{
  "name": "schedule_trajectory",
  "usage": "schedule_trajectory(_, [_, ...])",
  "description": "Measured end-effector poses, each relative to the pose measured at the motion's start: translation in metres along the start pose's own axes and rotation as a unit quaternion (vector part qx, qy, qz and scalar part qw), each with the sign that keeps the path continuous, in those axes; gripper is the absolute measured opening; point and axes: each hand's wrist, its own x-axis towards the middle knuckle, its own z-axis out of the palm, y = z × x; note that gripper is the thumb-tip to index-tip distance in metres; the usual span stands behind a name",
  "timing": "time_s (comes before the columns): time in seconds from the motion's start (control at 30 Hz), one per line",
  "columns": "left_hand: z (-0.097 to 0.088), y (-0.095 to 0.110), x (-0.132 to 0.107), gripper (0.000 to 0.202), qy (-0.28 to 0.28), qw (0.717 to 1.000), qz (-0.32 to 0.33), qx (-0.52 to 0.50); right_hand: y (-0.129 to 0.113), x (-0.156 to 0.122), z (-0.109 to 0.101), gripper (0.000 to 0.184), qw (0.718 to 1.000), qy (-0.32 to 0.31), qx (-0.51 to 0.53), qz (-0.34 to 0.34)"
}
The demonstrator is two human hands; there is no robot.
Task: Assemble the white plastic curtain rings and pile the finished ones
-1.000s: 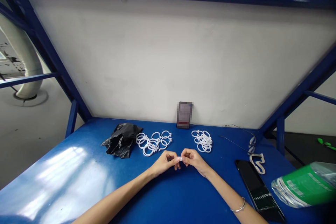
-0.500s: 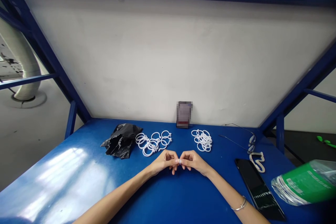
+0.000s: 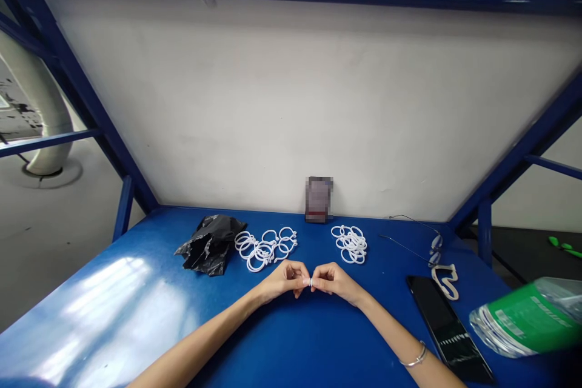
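My left hand (image 3: 291,277) and my right hand (image 3: 331,279) meet tip to tip above the front middle of the blue table (image 3: 291,339). Both are closed, pinching a small white piece (image 3: 311,282) between thumbs and fingers. Most of it is hidden, so its full shape cannot be made out. Beyond my left hand lies a loose group of white plastic rings (image 3: 264,250) with small clasps. Beyond my right hand, a tighter pile of similar white rings (image 3: 352,244) overlaps itself.
A crumpled black plastic bag (image 3: 211,244) lies left of the rings. A small pixelated box-like item (image 3: 319,200) leans against the wall. To the right are eyeglasses (image 3: 435,248), a pale looped strap (image 3: 448,282), a black phone (image 3: 448,327) and a green-labelled bottle (image 3: 527,318).
The fingers of both hands have curled in slightly around the small white piece, which stays pinched between them. The rings and other table items have not moved.
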Motion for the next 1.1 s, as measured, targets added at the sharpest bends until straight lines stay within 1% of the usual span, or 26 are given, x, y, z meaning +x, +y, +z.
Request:
schedule_trajectory(0.23, [-0.001, 0.001, 0.000, 0.038, -0.018, 1.000, -0.002, 0.016, -0.002, 0.000, 0.000, 0.035, 1.000, -0.007, 0.008, -0.012])
schedule_trajectory(0.5, [0.001, 0.001, 0.000, 0.038, -0.010, 1.000, 0.008, 0.025, -0.002, 0.000, -0.001, 0.036, 1.000, 0.000, 0.013, -0.005])
schedule_trajectory(0.67, [0.003, 0.001, 0.001, 0.037, 0.030, 0.999, 0.017, 0.017, -0.003, -0.001, 0.002, 0.036, 0.999, 0.028, -0.010, -0.013])
schedule_trajectory(0.73, [0.005, 0.003, 0.001, 0.036, 0.054, 0.998, 0.033, 0.010, -0.002, 0.000, 0.003, 0.038, 0.999, 0.045, -0.021, -0.017])
schedule_trajectory(0.83, [0.010, 0.005, 0.002, 0.036, 0.095, 0.993, 0.065, -0.007, 0.002, 0.001, 0.007, 0.040, 0.996, 0.080, -0.019, -0.028])
schedule_trajectory(0.93, [0.014, 0.006, 0.002, 0.036, 0.130, 0.988, 0.081, 0.000, 0.002, 0.001, 0.009, 0.040, 0.992, 0.119, -0.020, -0.044])
schedule_trajectory(1.0, [0.016, 0.005, 0.002, 0.037, 0.140, 0.987, 0.085, 0.010, 0.001, 0.001, 0.011, 0.039, 0.990, 0.132, -0.026, -0.050])
schedule_trajectory(1.1, [0.015, 0.005, 0.002, 0.037, 0.134, 0.987, 0.085, 0.011, 0.000, 0.000, 0.012, 0.038, 0.989, 0.136, -0.033, -0.055])
